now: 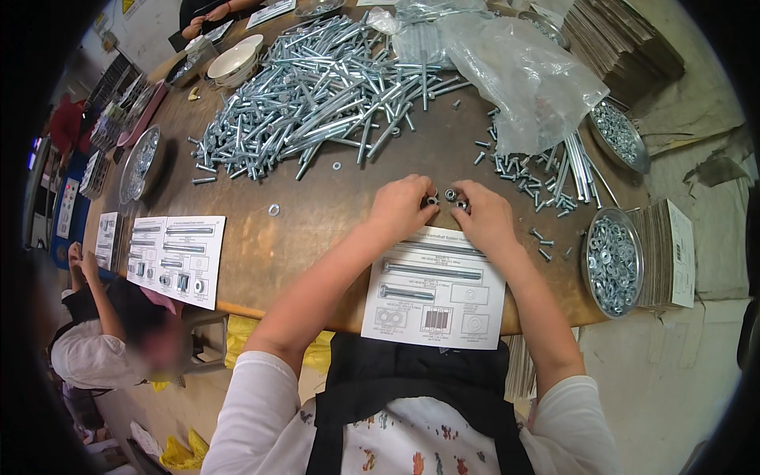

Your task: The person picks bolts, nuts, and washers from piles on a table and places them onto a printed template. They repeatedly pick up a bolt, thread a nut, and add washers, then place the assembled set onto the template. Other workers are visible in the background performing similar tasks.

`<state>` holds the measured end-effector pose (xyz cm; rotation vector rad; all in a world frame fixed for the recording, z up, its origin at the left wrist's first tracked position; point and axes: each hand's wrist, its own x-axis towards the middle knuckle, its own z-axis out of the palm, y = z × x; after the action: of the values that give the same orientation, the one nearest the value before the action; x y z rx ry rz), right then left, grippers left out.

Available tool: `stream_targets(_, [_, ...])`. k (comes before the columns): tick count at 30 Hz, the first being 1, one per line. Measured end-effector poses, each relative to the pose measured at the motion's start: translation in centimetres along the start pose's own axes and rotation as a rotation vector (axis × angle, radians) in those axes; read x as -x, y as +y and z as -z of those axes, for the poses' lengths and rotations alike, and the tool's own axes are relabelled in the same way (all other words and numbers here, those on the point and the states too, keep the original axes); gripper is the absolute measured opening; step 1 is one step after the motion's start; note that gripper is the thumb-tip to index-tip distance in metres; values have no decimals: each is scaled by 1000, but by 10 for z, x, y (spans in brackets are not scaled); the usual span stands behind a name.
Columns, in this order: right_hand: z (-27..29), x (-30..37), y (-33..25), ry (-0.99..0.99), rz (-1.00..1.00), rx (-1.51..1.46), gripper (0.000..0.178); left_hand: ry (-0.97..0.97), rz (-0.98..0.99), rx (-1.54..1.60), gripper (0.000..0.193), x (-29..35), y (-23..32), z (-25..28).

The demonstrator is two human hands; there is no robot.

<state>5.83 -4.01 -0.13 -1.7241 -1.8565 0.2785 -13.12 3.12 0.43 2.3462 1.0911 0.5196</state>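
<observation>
My left hand (402,207) and my right hand (483,212) meet at the far edge of a white printed card (434,324), which lies at the table's front edge. The left thumb and fingers pinch small metal nuts (431,201). At my right fingertips sits another nut (450,195), with one more by the thumb; the fingers are closed around them. Long bolt shapes and small part outlines show on the card; whether any is a real part I cannot tell. Beyond my hands lies a large heap of long silver bolts (317,95).
Two loose washers (274,210) lie left of my hands. Short bolts (526,178) are scattered at right, by a clear plastic bag (530,79). A metal bowl of washers (612,265) stands near stacked cards (669,253). More printed cards (178,257) lie left, near a seated person (99,340).
</observation>
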Motion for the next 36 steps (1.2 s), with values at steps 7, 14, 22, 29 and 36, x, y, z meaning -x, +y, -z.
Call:
stream_targets(7, [3,-11,-7,-48,-17,39,27,-153,140,185,28,-9,-13,14])
stream_targets(14, [5,-15,-6,-43,-122,-20,30,147,97,98,19,-3,-28,-5])
stream_targets(22, [19,-20,8,-82,-333,-103,31,41,80,257,32,9,-24,3])
stream_targets(29, [15,1,-4,-87,-153,87,23,65,-33,111,33,6,-2,-2])
stream_targets(36, [23,-8,9,-32,-237,-70,22,95,4,80,24,4,-3,-7])
